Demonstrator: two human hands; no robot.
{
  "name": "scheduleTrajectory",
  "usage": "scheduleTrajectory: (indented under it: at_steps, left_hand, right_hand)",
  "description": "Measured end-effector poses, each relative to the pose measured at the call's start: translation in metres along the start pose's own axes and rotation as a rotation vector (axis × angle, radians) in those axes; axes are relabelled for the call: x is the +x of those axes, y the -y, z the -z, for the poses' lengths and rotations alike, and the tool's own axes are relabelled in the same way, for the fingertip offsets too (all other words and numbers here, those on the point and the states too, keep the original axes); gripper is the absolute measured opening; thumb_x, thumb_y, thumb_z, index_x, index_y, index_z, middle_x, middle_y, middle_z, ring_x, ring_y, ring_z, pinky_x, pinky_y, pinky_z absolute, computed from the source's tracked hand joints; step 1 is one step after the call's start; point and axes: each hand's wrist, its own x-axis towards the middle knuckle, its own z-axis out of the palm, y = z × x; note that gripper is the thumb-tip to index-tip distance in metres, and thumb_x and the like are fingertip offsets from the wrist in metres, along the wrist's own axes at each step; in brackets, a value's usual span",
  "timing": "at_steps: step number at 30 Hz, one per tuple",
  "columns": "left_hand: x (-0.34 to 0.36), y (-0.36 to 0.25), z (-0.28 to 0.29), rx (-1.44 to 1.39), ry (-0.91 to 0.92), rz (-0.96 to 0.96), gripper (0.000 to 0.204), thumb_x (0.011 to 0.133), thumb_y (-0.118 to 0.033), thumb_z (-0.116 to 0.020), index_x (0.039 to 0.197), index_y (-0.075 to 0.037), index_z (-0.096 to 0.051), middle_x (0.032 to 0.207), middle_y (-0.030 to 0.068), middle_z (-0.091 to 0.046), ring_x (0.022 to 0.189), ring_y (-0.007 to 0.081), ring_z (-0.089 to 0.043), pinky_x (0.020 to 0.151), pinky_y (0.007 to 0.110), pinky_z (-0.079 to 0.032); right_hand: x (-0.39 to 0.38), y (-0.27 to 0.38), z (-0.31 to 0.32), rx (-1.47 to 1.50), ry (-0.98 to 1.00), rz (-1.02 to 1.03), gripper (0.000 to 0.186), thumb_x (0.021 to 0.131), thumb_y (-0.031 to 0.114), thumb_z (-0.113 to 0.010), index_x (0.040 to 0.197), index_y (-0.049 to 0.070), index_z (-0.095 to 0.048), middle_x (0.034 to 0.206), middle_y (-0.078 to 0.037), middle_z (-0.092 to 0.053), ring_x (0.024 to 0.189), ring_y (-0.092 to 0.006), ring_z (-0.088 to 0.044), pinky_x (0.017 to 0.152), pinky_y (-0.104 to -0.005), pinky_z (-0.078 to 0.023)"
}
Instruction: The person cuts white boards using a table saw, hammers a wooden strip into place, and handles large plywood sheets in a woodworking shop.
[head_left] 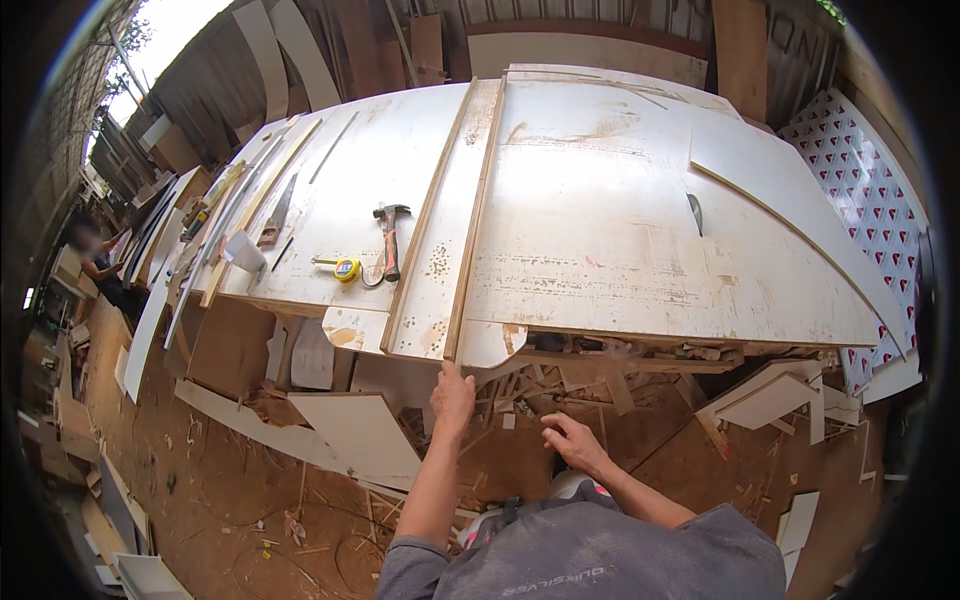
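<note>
left hand [452, 393], fingers curled, touches the near end of the long white board [437, 245] on the surface [600, 230] (right hand [573, 440] hangs loosely open below), and an uneven push could jam it.

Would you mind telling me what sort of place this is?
Most likely a carpentry workshop: a large worktable of white boards carries a hammer and a yellow tape measure, and offcuts litter the dusty floor.
</note>
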Motion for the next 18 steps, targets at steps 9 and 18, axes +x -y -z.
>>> scheduleTrajectory:
  at_steps: [9,18]
  left_hand:
    - [-0.001,0.008,0.024,-0.017,-0.228,-0.147,0.027,0.095,-0.029,-0.053,0.087,-0.003,-0.049,0.083,0.024,-0.062,0.076,0.0461,-0.06,0.064,0.056,-0.046]
    - [-0.005,0.098,0.068,-0.047,-0.327,-0.045,0.028,0.095,-0.026,-0.053,0.084,-0.001,-0.047,0.071,0.0246,-0.056,0.066,0.0461,-0.056,0.056,0.053,-0.04]
  right_hand:
    - [0.026,-0.08,0.111,-0.289,0.044,-0.062,0.037,0.089,0.026,-0.055,0.117,0.002,-0.059,0.109,-0.017,-0.065,0.103,-0.0311,-0.063,0.089,-0.0402,-0.048]
    - [0.031,-0.136,0.131,-0.374,0.019,-0.143,0.04,0.088,0.031,-0.057,0.118,0.006,-0.06,0.106,-0.016,-0.067,0.097,-0.0297,-0.065,0.086,-0.038,-0.05]
